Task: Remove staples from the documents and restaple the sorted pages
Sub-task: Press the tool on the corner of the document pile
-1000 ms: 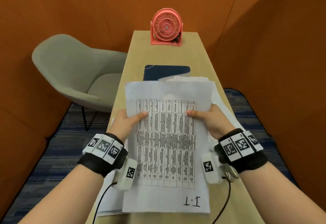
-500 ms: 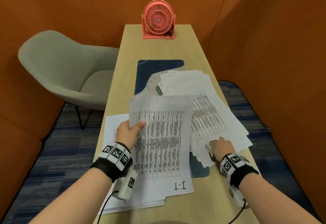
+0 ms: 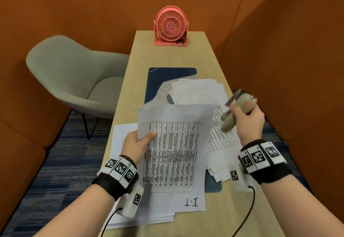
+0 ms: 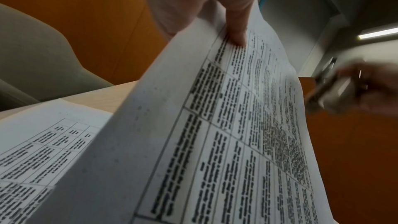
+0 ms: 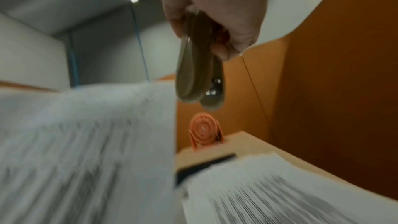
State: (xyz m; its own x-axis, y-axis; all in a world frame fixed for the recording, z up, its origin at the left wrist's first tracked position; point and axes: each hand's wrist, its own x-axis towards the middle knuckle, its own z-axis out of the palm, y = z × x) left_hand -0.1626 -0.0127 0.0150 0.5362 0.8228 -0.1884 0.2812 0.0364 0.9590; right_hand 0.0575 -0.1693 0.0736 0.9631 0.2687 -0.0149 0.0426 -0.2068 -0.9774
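A sheaf of printed table pages (image 3: 173, 154), marked "I-1" at its near edge, is raised off the table at its far end. My left hand (image 3: 147, 137) pinches its left edge, the thumb (image 4: 237, 30) on top. My right hand (image 3: 242, 113) grips a beige stapler (image 3: 235, 111), blurred by motion, held in the air to the right of the sheaf and apart from it. In the right wrist view the stapler (image 5: 198, 74) hangs from my fingers beside the sheaf (image 5: 86, 142).
Loose printed pages (image 3: 199, 91) lie fanned over a dark blue mat (image 3: 167, 77) and toward the table's (image 3: 214, 56) right edge. More sheets (image 3: 122, 136) lie under the sheaf. A pink fan (image 3: 170, 26) stands at the far end. A grey chair (image 3: 70, 74) is left.
My right hand let go of the sheaf, went down to the pages on the right, and came up holding the stapler. The left hand kept hold of the sheaf.
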